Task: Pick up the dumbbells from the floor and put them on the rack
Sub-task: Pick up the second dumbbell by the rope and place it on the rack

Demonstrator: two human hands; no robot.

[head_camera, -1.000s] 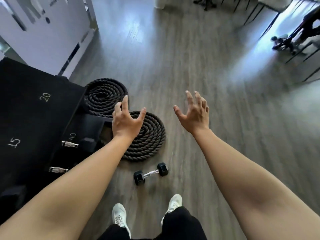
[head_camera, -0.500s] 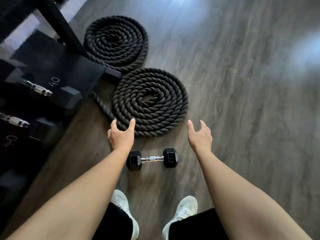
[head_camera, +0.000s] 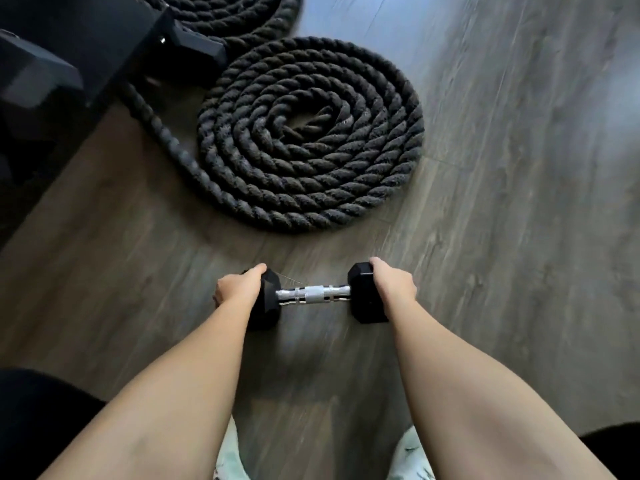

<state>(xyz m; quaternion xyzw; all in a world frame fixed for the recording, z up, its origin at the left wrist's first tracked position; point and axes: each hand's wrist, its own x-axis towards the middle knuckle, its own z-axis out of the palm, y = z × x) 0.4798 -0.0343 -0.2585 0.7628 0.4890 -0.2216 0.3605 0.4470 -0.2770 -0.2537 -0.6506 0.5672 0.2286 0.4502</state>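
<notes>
The dumbbell (head_camera: 313,295) lies on the floor (head_camera: 519,237), long axis running hand to hand: left grip (head_camera: 237,289) and right grip (head_camera: 393,284) each clasp one head; the rack (head_camera: 69,46) stands beyond the left grip.

Left grip (head_camera: 239,292) and right grip (head_camera: 393,284) seemingly clasped, arms extended.

Bare forearms, black trousers (head_camera: 38,410), white shoes (head_camera: 230,459)

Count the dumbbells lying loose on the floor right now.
1. The dumbbell lies just ahead of the feet, left hand and right hand on its ends. Others may sit outside the view.
</notes>
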